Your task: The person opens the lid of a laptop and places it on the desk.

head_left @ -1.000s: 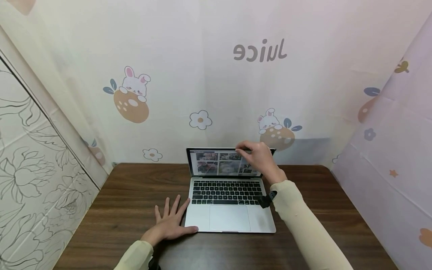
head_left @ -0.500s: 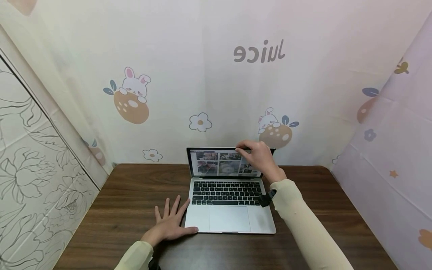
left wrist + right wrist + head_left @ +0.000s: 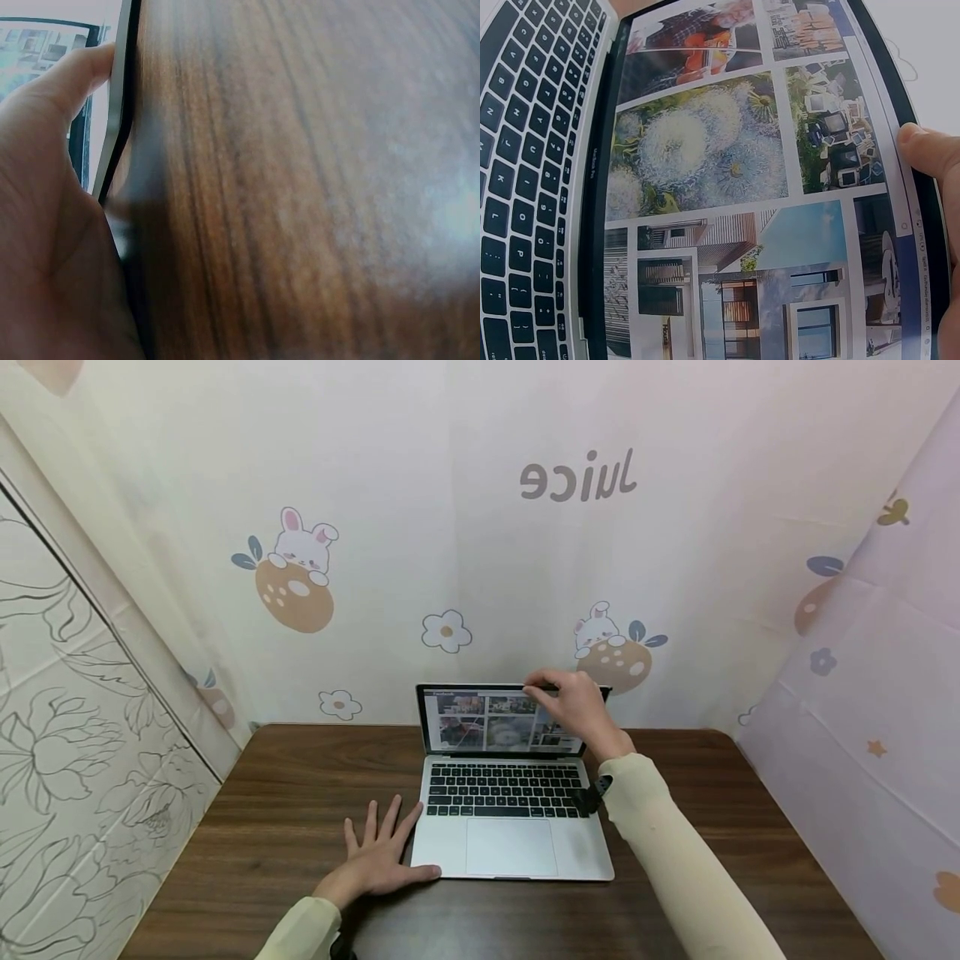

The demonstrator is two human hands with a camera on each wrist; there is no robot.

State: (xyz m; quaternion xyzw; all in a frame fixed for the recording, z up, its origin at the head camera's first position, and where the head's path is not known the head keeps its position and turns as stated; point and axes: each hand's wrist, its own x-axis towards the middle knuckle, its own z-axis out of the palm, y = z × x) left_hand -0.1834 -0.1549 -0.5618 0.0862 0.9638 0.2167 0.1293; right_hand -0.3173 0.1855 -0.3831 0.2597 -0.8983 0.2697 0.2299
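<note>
A silver laptop [image 3: 511, 847] with black keys [image 3: 502, 789] stands unfolded on the table. Its lit screen [image 3: 461, 733] is raised and shows a grid of photos, seen close in the right wrist view. My right hand [image 3: 576, 703] pinches the lid's top edge right of centre, thumb on the screen's black border [image 3: 891, 97]. My left hand [image 3: 375, 860] lies with fingers spread beside the laptop's left front corner. Its fingers [image 3: 389, 817] rest on the table, and its thumb [image 3: 420, 872] lies over the laptop's front left corner.
The dark wooden table [image 3: 292, 777] extends around the laptop on all sides. A pale printed curtain [image 3: 495, 552] hangs right behind the table's back edge, and another hangs along the right. On the left is a white flower-patterned panel [image 3: 90, 760].
The lid's top edge sits slightly higher in the head view, its tilt a little changed, with my right hand still on it. My left hand and the laptop base stay put.
</note>
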